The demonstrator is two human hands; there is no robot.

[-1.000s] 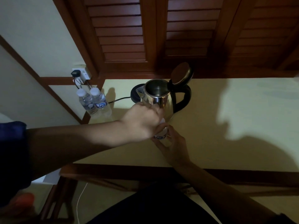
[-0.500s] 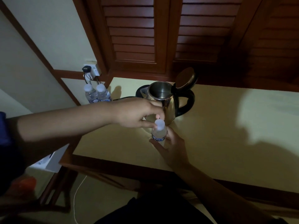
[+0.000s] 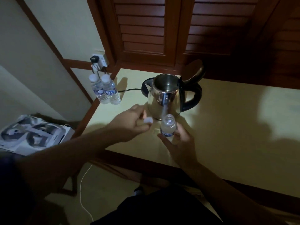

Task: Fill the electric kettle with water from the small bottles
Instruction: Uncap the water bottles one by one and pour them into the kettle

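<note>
Head view: right hand [image 3: 179, 143] wrapped round a small clear plastic bottle [image 3: 168, 127], uncapped, upright on the pale smooth table [image 3: 227, 130]. Left hand [image 3: 129, 125] pinching the round white cap [image 3: 148, 120] at its fingertips, just left of the bottle neck. Beyond the fingers, a shiny steel kettle [image 3: 164, 98], lid [image 3: 193, 71] flipped up. Farther left, two capped bottles [image 3: 105, 90], ribbed and clear.

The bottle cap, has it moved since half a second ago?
Yes. The cap is off the open bottle now, pinched in the left hand and carried left, away from the kettle.
</note>
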